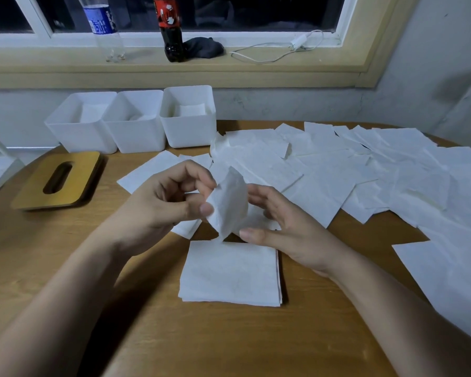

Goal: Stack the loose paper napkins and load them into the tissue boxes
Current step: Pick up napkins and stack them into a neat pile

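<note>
My left hand point(169, 197) pinches the edge of a white paper napkin point(230, 205) held upright above the table. My right hand point(280, 227) is at the napkin's other side, fingers nearly straight and touching it. Right below lies a neat stack of napkins point(229, 273) on the wooden table point(229, 344). Several loose napkins point(365, 175) are spread over the right and far half of the table. Three white tissue boxes point(136, 123) stand in a row at the back left, each with white napkins inside.
A wooden lid with an oval slot point(59, 179) lies left of my hands. On the window sill stand a clear bottle point(104, 25), a dark cola bottle point(172, 31), a dark cloth point(204, 47) and a white charger cable point(283, 50).
</note>
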Demonstrator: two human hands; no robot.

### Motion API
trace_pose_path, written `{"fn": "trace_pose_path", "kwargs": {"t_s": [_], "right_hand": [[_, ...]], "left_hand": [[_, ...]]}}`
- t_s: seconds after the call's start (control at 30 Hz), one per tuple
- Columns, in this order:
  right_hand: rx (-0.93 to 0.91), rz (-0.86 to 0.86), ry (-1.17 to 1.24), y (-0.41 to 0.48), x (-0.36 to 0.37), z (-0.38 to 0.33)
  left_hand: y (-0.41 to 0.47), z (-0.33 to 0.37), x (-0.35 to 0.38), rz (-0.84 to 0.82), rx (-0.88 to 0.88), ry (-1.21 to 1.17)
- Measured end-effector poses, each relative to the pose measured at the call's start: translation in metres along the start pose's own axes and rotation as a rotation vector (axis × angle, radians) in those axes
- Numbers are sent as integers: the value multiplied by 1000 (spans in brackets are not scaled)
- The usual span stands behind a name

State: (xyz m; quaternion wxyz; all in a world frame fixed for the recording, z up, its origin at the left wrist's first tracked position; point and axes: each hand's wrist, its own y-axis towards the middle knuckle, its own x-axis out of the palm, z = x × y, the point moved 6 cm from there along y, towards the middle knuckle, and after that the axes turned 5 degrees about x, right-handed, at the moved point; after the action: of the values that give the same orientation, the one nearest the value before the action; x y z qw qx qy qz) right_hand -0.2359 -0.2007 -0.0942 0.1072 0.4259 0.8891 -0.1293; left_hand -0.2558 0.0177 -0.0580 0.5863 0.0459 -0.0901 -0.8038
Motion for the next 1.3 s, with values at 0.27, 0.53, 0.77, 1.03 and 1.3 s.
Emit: {"fn": "trace_pose_path", "kwargs": {"t_s": [0.27,0.53,0.77,1.03,1.3], "right_hand": [[-101,223,20,-3,-18,-3],[-182,210,-62,-9,-10,-10],[-38,112,62,-7,-12,-4],[186,-52,87,-8,-20,5],[319,-185,-96,-16,-8,5]], "left_hand": [[2,-2,-2,34,-34,139],[2,-3,4,85,-70,195],[-5,4,-7,303,-27,186],[-33,-9,-15,261,-331,359],[-47,-21,-4,37,-605,516]]}}
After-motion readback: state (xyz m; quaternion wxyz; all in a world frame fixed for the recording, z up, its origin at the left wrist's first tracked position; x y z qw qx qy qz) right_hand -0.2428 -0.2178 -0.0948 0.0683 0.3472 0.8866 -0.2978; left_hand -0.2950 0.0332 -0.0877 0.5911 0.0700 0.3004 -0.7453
